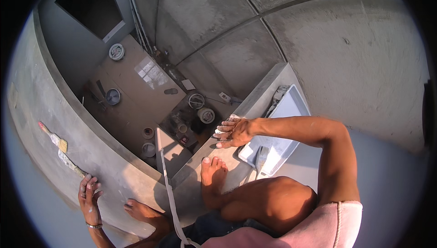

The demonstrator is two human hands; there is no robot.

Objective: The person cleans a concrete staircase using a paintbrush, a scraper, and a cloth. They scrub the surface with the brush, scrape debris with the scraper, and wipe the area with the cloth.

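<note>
My right hand [235, 131] lies palm down on the top of the concrete ledge [191, 166], over a small white pad [219, 131] that shows past its fingers. Beside that wrist a white paint tray [290, 108] rests tilted, and a flat brush [261, 157] leans at its near corner. My left hand [89, 196] hovers by the curved wall top [116, 176] with fingers loosely curled. Its fingertips meet the end of a paint-smeared tool [70, 163]; whether they grip it is unclear. Farther along lies a paintbrush [54, 138] with a red-tipped handle.
The ledge drops to a lower floor [136, 111] holding a lidded bucket [116, 52], a metal-looking basin [113, 96] and several more pails [206, 115]. A pale strap [169, 190] hangs before me. My bare feet [213, 176] stand on the ledge. A rough plastered wall [348, 60] rises at right.
</note>
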